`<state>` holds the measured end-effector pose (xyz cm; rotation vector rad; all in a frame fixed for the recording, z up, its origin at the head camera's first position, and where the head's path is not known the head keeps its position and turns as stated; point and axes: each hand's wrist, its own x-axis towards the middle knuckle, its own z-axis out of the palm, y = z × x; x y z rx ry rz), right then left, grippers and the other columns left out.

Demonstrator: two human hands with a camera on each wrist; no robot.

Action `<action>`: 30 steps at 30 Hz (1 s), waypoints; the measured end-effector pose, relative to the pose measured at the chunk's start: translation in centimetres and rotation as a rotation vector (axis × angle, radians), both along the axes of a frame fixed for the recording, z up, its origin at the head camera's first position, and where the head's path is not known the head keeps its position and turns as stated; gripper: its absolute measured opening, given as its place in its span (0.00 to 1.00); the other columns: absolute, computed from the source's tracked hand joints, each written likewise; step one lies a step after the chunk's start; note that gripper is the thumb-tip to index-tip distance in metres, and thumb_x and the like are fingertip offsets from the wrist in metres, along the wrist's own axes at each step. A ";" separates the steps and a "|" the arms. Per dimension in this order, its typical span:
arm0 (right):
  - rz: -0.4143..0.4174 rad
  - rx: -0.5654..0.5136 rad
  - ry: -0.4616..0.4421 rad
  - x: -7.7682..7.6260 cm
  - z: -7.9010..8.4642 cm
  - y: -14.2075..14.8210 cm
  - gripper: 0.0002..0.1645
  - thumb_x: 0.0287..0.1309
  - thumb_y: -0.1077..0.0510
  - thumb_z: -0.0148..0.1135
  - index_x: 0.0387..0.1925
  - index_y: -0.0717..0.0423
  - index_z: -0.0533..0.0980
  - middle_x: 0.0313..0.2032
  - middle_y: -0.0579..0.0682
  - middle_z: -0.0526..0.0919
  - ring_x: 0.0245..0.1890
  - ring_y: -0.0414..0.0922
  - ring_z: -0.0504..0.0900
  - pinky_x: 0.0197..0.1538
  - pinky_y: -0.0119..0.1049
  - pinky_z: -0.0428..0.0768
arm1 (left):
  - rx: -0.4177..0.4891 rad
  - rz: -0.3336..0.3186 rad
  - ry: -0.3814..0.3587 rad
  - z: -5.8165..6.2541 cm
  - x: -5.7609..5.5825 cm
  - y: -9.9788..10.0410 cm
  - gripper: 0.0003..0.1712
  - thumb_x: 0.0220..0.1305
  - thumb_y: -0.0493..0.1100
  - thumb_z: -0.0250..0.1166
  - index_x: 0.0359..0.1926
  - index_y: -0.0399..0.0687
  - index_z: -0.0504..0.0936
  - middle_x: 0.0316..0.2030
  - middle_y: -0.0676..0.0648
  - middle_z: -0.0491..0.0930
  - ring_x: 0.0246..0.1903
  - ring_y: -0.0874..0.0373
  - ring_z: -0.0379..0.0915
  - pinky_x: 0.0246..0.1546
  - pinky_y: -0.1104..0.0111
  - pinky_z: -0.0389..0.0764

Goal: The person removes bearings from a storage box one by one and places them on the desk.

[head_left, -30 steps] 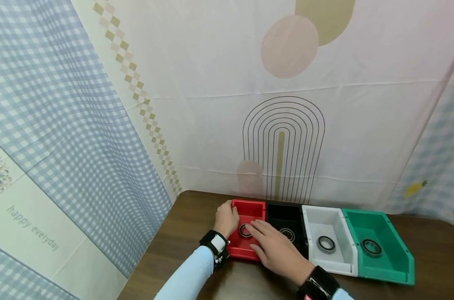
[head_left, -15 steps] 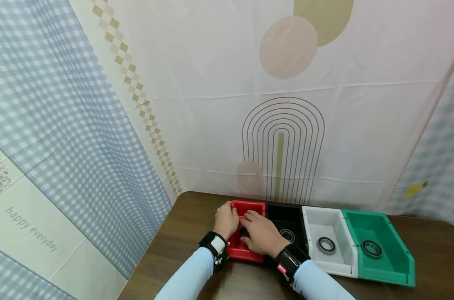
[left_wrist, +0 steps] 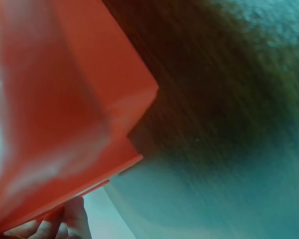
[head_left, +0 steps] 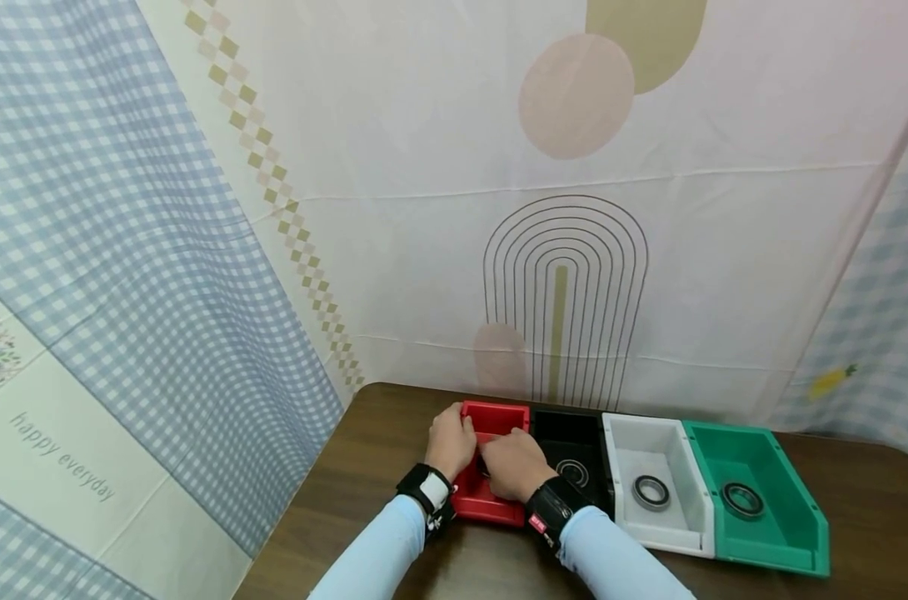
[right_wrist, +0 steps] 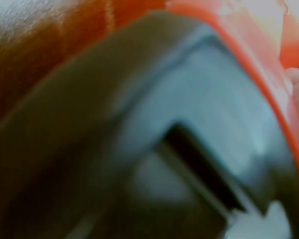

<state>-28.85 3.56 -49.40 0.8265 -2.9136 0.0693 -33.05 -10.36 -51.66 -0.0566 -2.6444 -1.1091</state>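
One risk — ring (head_left: 483, 467) may slip w/ poor pinch; R hand (head_left: 516, 463) hold unclear, L hand (head_left: 450, 442) grips red bin (head_left: 487, 510).

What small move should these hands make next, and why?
Probably the right hand should lift the dark ring: it reaches down beside it into the red bin, whose side the left hand holds. The ring grip itself is hidden.

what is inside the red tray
The right hand reaches into the red tray. Beside that hand, a small dark patch shows, too little to identify; whatever lies under the hand is covered.
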 end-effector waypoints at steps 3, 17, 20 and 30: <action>0.001 0.023 0.029 0.1 0.0 -0.3 0.15 0.56 0.56 0.73 0.20 0.46 0.75 0.18 0.42 0.80 0.24 0.43 0.77 0.43 0.42 0.81 | -0.001 -0.008 0.022 -1.8 -1.3 -0.7 0.15 0.77 0.39 0.61 0.58 0.38 0.84 0.47 0.37 0.90 0.46 0.45 0.89 0.46 0.50 0.90; 0.005 0.036 0.088 0.1 -0.3 -0.2 0.13 0.56 0.56 0.73 0.20 0.47 0.77 0.24 0.46 0.83 0.24 0.45 0.78 0.38 0.39 0.81 | 0.017 -0.029 0.066 -0.6 0.0 -0.4 0.13 0.74 0.36 0.61 0.54 0.34 0.84 0.43 0.35 0.89 0.43 0.41 0.88 0.44 0.47 0.89; -0.005 0.040 0.065 0.1 -0.3 -0.2 0.13 0.57 0.56 0.72 0.20 0.48 0.78 0.25 0.46 0.83 0.25 0.45 0.79 0.40 0.40 0.82 | -0.004 -0.019 0.075 -2.1 -1.2 -0.6 0.13 0.74 0.36 0.61 0.54 0.36 0.84 0.43 0.35 0.89 0.42 0.41 0.88 0.42 0.48 0.89; -0.044 0.025 -0.029 -0.1 -0.1 -0.3 0.09 0.53 0.55 0.73 0.23 0.47 0.80 0.30 0.46 0.86 0.29 0.45 0.79 0.49 0.42 0.82 | 0.011 -0.003 0.023 0.2 0.4 0.0 0.12 0.74 0.35 0.62 0.53 0.36 0.85 0.43 0.35 0.89 0.42 0.42 0.88 0.44 0.47 0.89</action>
